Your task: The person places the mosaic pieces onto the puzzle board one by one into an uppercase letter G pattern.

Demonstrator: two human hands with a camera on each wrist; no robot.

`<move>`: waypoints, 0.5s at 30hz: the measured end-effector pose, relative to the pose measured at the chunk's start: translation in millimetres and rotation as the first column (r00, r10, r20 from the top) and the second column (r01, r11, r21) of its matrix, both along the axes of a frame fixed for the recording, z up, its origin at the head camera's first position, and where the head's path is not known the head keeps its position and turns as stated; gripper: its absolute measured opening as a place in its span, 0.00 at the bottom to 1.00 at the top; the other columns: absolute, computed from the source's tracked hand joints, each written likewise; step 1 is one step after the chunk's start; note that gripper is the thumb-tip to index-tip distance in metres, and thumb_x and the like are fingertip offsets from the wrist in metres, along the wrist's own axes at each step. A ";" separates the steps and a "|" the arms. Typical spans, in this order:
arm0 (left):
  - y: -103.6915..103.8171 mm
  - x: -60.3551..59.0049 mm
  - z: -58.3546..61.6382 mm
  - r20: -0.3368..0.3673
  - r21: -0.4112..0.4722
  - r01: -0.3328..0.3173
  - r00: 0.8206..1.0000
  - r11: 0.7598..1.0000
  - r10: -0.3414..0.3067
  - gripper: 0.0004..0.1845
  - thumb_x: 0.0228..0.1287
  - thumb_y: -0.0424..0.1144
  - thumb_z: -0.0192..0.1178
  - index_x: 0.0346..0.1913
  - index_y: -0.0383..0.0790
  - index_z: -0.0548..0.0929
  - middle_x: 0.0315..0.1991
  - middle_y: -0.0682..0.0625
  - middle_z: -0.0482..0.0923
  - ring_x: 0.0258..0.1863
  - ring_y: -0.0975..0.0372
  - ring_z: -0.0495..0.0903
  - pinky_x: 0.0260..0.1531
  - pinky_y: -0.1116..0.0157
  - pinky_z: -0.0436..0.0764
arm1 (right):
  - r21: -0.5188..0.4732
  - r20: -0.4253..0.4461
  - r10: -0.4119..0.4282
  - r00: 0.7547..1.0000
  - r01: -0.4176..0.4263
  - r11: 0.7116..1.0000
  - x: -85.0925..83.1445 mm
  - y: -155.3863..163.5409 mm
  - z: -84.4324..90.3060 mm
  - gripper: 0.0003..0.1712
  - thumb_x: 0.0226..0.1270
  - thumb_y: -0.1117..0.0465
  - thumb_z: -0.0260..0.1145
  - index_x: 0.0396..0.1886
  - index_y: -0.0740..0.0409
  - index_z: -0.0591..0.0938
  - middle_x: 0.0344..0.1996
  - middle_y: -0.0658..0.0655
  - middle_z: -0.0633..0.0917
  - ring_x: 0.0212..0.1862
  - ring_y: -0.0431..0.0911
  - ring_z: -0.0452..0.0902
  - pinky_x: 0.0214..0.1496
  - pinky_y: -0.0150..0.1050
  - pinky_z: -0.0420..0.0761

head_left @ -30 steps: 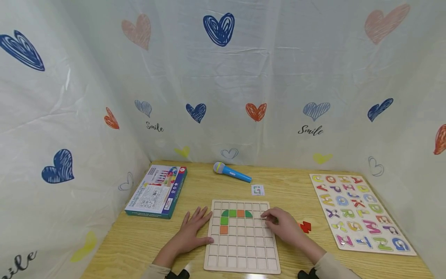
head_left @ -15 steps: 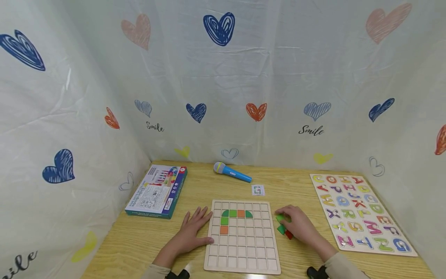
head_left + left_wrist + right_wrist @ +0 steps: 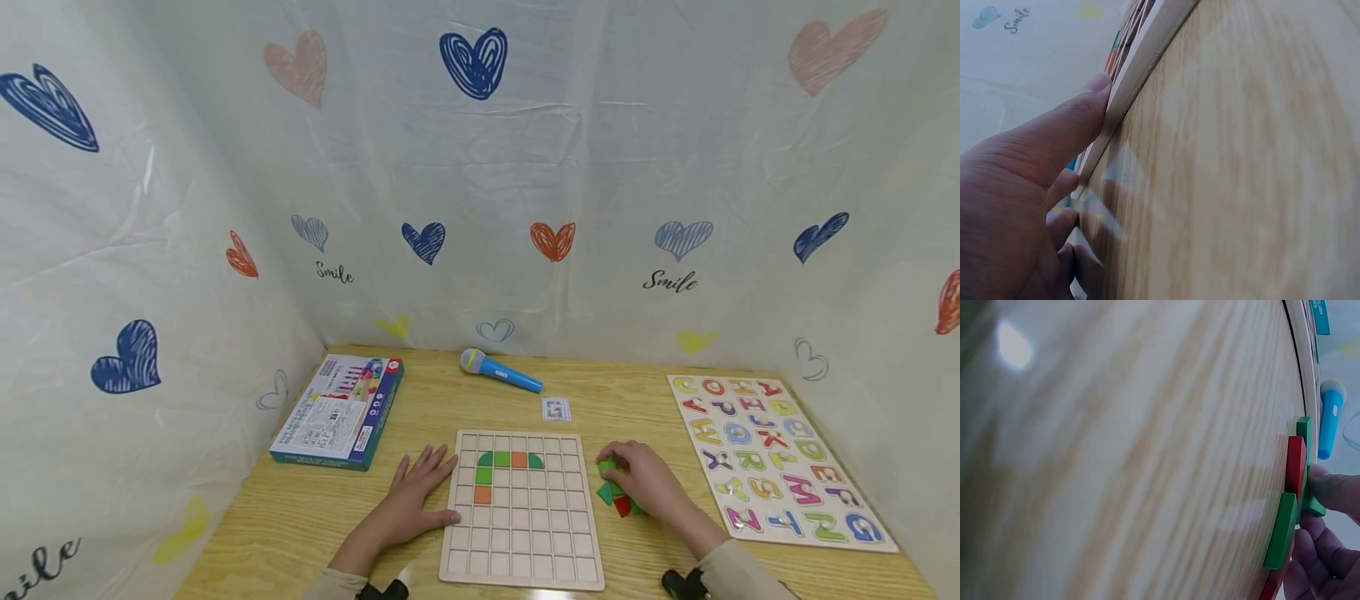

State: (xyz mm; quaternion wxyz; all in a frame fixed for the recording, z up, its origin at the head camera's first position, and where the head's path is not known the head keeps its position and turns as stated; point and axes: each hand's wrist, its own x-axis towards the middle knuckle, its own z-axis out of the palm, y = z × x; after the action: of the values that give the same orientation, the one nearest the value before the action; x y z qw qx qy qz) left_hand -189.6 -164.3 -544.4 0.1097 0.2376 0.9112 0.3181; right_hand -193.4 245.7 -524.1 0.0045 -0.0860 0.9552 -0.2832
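My left hand [image 3: 411, 502] lies with spread fingers at the left edge of a wooden grid board [image 3: 521, 533]; in the left wrist view its thumb [image 3: 1079, 115] touches the board's side. Green and orange tiles, two with rounded corners, fill part of the board's upper grid. Right of the board, my right hand [image 3: 647, 483] pinches a light green tile [image 3: 607, 467] between thumb and fingers, over a small pile of loose pieces. A red piece [image 3: 1295, 465] and a green block [image 3: 1281, 531] of that pile show below the hand in the right wrist view.
A blue toy microphone [image 3: 502, 373] and a small pattern card [image 3: 556, 408] lie behind the board. At the left sits a flat box [image 3: 335, 412]. An alphabet puzzle board [image 3: 780, 467] lies at the right. A curtain with hearts surrounds the table.
My right hand has moved from the board's upper right edge rightward to the loose pieces, and its fingers have closed on a green tile. The left hand has stayed in place.
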 end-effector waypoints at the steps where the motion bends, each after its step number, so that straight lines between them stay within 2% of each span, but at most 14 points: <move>1: 0.0 -0.1 -0.1 -0.001 0.000 -0.001 1.000 1.000 0.001 0.48 0.63 0.63 0.65 0.80 0.45 0.62 0.81 0.42 0.49 0.80 0.42 0.41 0.74 0.37 0.31 | -0.003 0.000 -0.001 1.000 0.001 1.000 -0.3 0.6 -0.1 0.08 0.65 0.63 0.74 0.41 0.46 0.86 0.31 0.45 0.80 0.35 0.40 0.71 0.40 0.40 0.76; 6: 0.0 -0.2 -0.4 -0.003 -0.002 -0.001 1.000 1.000 0.001 0.48 0.63 0.64 0.66 0.80 0.45 0.62 0.81 0.42 0.49 0.80 0.42 0.41 0.74 0.37 0.31 | -0.031 0.024 -0.012 1.000 0.012 0.999 -0.4 2.8 0.5 0.08 0.68 0.63 0.71 0.43 0.47 0.86 0.29 0.44 0.79 0.32 0.40 0.70 0.35 0.35 0.73; 10: 0.0 0.1 0.3 -0.001 0.004 -0.001 1.000 1.000 0.001 0.48 0.63 0.63 0.66 0.80 0.45 0.62 0.81 0.42 0.49 0.80 0.42 0.41 0.74 0.37 0.31 | -0.056 0.032 -0.029 0.999 0.031 0.998 0.1 2.4 1.2 0.09 0.69 0.67 0.69 0.45 0.50 0.86 0.30 0.45 0.80 0.32 0.39 0.72 0.35 0.34 0.75; 15: -0.2 0.5 0.9 0.003 0.008 -0.002 1.000 1.000 0.002 0.48 0.62 0.63 0.66 0.80 0.45 0.62 0.81 0.42 0.49 0.81 0.42 0.41 0.74 0.37 0.30 | -0.104 0.020 -0.023 1.000 0.025 0.994 0.0 -2.3 1.8 0.09 0.68 0.66 0.70 0.46 0.51 0.86 0.31 0.44 0.81 0.33 0.37 0.76 0.36 0.33 0.78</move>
State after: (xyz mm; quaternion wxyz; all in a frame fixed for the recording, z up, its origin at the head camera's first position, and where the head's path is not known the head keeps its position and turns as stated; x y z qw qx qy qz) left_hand -189.1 -164.4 -543.4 0.1099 0.2367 0.9100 0.3222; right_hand -193.4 243.4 -522.4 0.0057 -0.0719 0.9399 -0.3336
